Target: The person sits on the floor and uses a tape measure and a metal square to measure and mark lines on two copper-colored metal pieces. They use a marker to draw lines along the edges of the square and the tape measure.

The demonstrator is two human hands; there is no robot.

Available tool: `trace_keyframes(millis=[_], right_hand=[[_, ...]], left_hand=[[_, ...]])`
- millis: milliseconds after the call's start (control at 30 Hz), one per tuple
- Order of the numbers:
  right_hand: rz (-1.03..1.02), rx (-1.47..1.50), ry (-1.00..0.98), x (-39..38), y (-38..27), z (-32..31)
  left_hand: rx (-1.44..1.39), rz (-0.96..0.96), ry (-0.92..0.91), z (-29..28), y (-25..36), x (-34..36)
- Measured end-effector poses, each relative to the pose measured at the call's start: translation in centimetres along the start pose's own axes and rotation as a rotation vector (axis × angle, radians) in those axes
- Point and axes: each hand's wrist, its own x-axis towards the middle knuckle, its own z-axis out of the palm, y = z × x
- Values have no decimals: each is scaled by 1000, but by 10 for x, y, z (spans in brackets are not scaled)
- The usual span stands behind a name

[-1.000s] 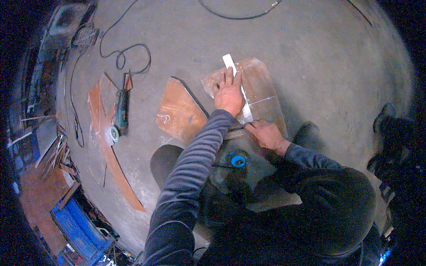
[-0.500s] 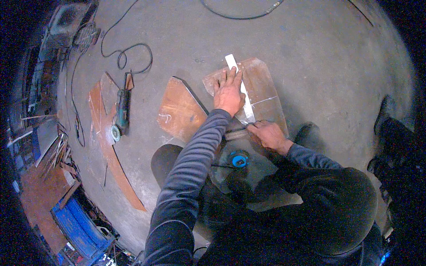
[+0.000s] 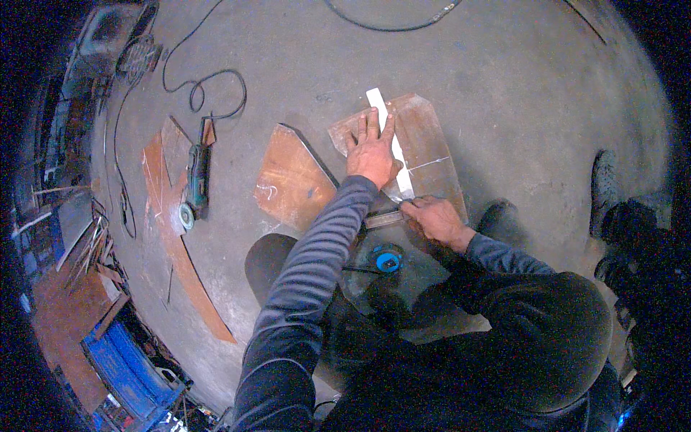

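My left hand lies flat with its fingers spread, pressing a white straight strip onto a rust-brown metal plate. A thin pale line crosses the plate to the right of the strip. At the strip's near end my right hand is closed, thumb and fingers pinched together; what they hold is too small to make out. A short grey metal bar shows beside the right fingertips at the plate's near edge. Just left of the plate lies a second brown metal plate, under my left forearm.
On the floor at left are an angle grinder with its cord and long brown metal offcuts. A round blue-and-black object sits between my knees. Another person's shoe stands at right. A blue metal piece lies lower left.
The other person's shoe and leg at the right have shifted a little. My left fingers are spread slightly wider; my right hand stays at the strip's near end.
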Motion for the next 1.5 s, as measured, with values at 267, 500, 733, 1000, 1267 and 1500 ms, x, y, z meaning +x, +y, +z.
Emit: trace_keyframes(millis=[267, 500, 733, 1000, 1267, 1500], right_hand=[[40, 21, -76, 2, -3, -6], [41, 49, -99, 2, -2, -10], [83, 22, -141, 3, -6, -13], [55, -2, -88, 4, -5, -7], [30, 13, -99, 5, -2, -8], [67, -5, -131, 6, 1, -4]], left_hand=[[1, -9, -83, -16, 3, -3], [6, -21, -78, -14, 3, -2], [-12, -43, -74, -13, 5, -1], [-9, -53, -86, -15, 5, 1], [-11, -82, -90, -12, 9, 1], [-11, -65, -88, -11, 8, 1]])
